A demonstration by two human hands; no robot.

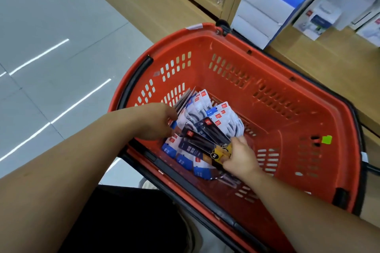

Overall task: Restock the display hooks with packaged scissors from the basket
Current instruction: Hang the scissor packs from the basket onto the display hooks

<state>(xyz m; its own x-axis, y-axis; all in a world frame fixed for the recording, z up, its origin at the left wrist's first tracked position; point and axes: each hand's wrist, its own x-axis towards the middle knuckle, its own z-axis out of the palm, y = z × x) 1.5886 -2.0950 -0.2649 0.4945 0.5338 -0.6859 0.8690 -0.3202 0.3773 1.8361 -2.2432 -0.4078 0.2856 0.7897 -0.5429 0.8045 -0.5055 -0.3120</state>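
Presently, the right hand [240,156] pinches a yellow-and-black pack [221,155]; the left hand [156,123] reaches into the packaged scissors [207,113], its grip hidden. All stock lies near-left in the red basket [267,72]. No hooks in view; restocking judged barely begun, with most packs yet to hang.

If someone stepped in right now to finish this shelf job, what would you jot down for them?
Left hand: at the white scissor packs inside the red basket; its grip is hidden.
Right hand: pinches a yellow-and-black pack, with dark packs lying against it.
Done: nothing visibly hung; the hooks are out of view.
Left: lift packs out and hang them.
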